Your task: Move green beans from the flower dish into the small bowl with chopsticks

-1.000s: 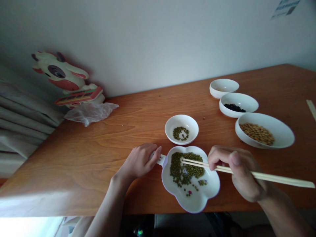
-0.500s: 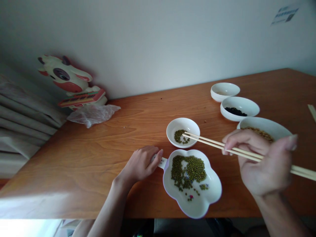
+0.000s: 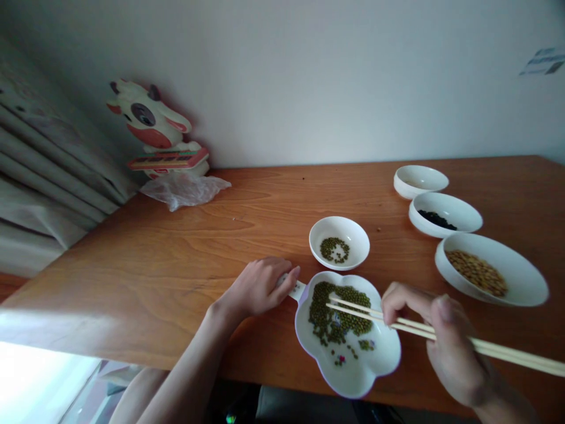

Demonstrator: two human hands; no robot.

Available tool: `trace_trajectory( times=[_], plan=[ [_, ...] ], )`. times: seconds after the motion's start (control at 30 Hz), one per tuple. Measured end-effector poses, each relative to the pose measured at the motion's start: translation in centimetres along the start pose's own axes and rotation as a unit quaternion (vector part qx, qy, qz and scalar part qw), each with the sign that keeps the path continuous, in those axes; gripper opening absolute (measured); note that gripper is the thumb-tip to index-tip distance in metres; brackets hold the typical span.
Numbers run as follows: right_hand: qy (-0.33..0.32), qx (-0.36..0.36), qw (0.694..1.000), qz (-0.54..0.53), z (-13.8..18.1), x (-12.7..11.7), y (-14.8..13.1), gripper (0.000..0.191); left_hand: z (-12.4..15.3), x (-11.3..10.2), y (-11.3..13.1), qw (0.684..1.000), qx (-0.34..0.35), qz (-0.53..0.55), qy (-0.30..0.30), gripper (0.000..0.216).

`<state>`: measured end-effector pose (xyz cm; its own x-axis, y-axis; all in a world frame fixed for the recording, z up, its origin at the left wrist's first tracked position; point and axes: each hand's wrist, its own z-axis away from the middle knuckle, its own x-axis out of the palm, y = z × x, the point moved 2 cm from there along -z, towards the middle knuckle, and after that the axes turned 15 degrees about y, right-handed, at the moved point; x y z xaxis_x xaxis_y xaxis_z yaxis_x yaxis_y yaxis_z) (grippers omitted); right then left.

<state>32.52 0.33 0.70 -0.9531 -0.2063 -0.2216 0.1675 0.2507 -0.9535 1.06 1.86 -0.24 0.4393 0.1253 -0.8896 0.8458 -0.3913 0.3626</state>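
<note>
— Wooden counter (image 3: 176,259), white wall behind. Where are the beans (image 3: 338,309)?
— Lower middle, in the flower dish (image 3: 353,371). Tiny, hard, slippery; best pinched singly at the sides.
— Grips?
— Right hand (image 3: 445,347) clasps chopsticks (image 3: 366,312), tips nearly together; left hand (image 3: 258,288) holds the dish handle.
— Change?
— Chopsticks came back from the small bowl (image 3: 339,238).

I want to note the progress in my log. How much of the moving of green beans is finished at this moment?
Done: a small cluster of green beans lies in the small round bowl. In hand: the right hand holds chopsticks with tips over the bean pile in the flower-shaped dish, while the left hand grips its handle. Left: most beans are in that dish, so it looks early.
</note>
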Motion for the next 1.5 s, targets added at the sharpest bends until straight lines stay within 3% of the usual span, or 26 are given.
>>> trace_trajectory(
  times=[0.83, 1.0, 1.13, 1.3, 1.4, 1.5],
  plan=[
    [0.002, -0.039, 0.999, 0.012, -0.2, -0.2, -0.2, 0.067, 0.0, -0.2, 0.1, 1.0, 0.002, -0.009, -0.007, 0.05],
    [0.051, -0.049, 0.997, -0.007, -0.4, -1.1, -0.7, 0.077, -0.1, -0.2, 0.1, 1.0, -0.001, -0.007, -0.009, 0.049],
    [0.176, -0.086, 0.981, -0.008, -1.1, -2.1, -1.5, 0.086, -0.1, -0.2, 0.0, 1.0, -0.007, -0.007, -0.01, 0.048],
    [0.322, -0.117, 0.936, -0.078, -2.7, -2.1, -1.9, 0.081, -0.1, -0.1, -0.1, 1.0, -0.003, -0.001, -0.013, 0.047],
    [0.335, -0.099, 0.933, -0.082, -3.1, -1.8, -2.0, 0.08, -0.1, -0.1, -0.1, 1.0, -0.001, 0.004, -0.015, 0.046],
    [0.273, -0.089, 0.956, -0.062, -2.7, -1.9, -2.3, 0.083, -0.1, -0.2, 0.0, 1.0, -0.002, 0.004, -0.014, 0.047]
  ],
)
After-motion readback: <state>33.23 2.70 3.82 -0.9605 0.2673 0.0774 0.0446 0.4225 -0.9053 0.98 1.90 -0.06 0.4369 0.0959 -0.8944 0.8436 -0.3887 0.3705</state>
